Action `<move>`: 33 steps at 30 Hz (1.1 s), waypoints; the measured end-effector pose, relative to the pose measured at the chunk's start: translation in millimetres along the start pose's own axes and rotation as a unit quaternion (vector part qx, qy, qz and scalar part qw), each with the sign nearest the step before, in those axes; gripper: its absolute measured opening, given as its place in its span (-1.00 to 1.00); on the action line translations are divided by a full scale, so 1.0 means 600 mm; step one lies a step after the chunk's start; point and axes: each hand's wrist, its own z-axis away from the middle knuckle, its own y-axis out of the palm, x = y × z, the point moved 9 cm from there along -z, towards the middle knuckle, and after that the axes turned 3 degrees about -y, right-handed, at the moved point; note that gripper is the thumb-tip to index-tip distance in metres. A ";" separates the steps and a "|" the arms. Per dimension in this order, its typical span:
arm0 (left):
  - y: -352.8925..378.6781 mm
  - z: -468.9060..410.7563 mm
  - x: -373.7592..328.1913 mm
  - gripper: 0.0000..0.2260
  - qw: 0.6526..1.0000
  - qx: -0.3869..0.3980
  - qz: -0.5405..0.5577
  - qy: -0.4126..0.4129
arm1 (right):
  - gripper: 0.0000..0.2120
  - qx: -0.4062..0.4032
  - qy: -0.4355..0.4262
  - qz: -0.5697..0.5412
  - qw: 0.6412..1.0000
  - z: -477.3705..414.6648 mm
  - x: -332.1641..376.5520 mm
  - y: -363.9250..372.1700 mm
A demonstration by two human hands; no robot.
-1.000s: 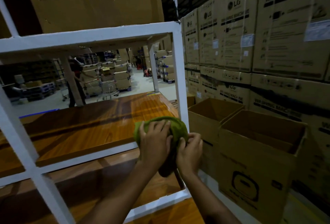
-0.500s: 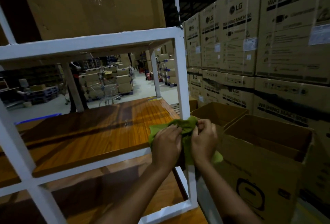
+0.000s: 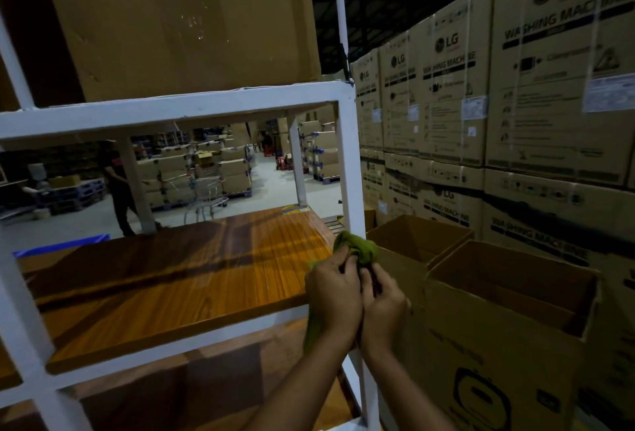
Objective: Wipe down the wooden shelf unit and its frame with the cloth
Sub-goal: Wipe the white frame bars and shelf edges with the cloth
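Where the white post (image 3: 349, 169) of the frame meets the front right corner of the wooden shelf (image 3: 192, 276), a green cloth (image 3: 357, 249) is held bunched in both hands. Left hand (image 3: 334, 296) is closed around the cloth, fingers curled over it; a strip of green is seen hanging below this hand, in front of the shelf's edge. Right hand (image 3: 383, 307) is closed on the cloth as well, pressed against the left, fingertips buried in the folds. The upper wad of the cloth is pushed up above the knuckles and lies against the post, at about the level of the shelf's surface.

Shelf board noted as orange-brown, glossy, with grain running front to back, set inside the white frame; a lower board is partly seen beneath it. A large cardboard sheet (image 3: 185, 18) stands on the tier above.

Just to the right of the post, two open cardboard boxes (image 3: 498, 327) are set side by side. Behind them, stacked cartons (image 3: 536, 87) printed "LG WASHING MACHINE" are ranged in a wall.

Through the frame, a lit warehouse floor is seen, with a standing person (image 3: 118, 190), a metal cart (image 3: 202, 197) and more stacked cartons, all well apart from the hands.
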 end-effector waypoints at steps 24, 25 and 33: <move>-0.041 -0.190 -0.226 -0.84 0.986 -0.108 0.127 0.019 | -0.79 0.083 -0.146 -0.016 0.986 -0.262 0.278 0.046; -0.041 -0.195 -0.230 -0.83 0.986 -0.109 0.129 0.014 | -0.80 0.083 -0.147 -0.016 0.985 -0.268 0.284 0.048; -0.040 -0.189 -0.233 -0.82 0.981 -0.124 0.145 0.024 | -0.85 0.101 -0.143 -0.056 0.983 -0.269 0.272 0.057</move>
